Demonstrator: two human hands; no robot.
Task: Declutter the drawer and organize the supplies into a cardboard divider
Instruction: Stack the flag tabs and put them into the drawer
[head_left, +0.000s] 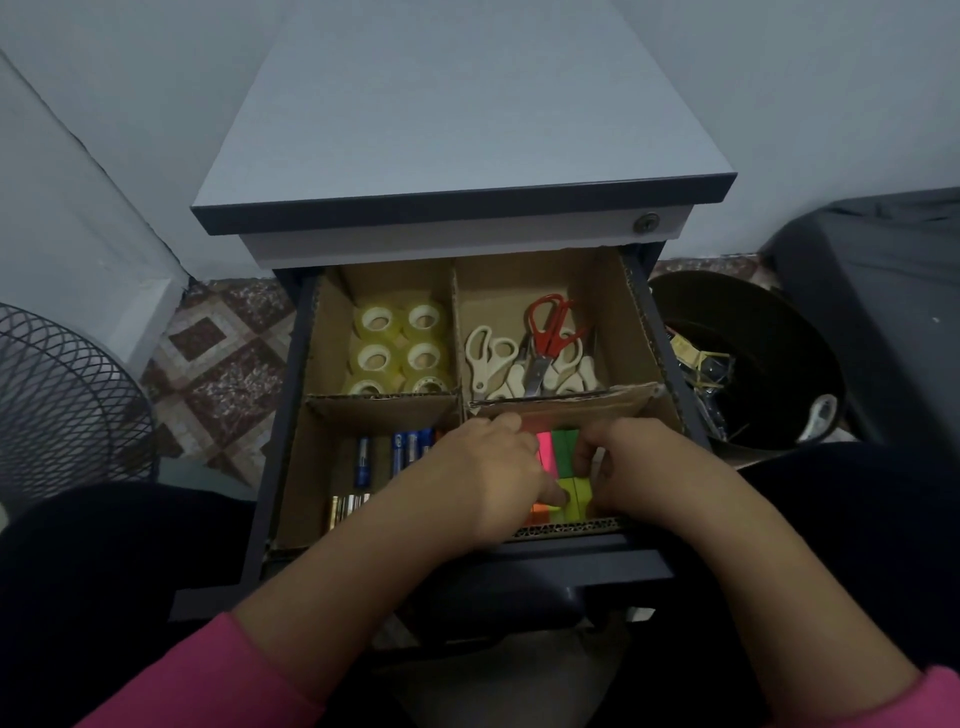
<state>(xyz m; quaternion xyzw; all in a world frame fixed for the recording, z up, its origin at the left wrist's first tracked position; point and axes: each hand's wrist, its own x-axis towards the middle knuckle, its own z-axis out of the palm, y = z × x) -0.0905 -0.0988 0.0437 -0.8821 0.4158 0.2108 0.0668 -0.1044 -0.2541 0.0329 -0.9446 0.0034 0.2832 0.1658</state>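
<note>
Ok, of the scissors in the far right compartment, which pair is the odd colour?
The red-handled scissors, lying on top of the pile with handles pointing away. The other scissors all have cream-white handles.

Black bin (769, 332), wire fan (62, 395)

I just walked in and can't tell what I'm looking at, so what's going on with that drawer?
A person is sorting supplies into a cardboard divider set in an open drawer. Both hands are in the near right compartment: the left hand and right hand are arranging neon sticky notes. Tape rolls fill the far left section, scissors the far right, and batteries lie near left.
</note>
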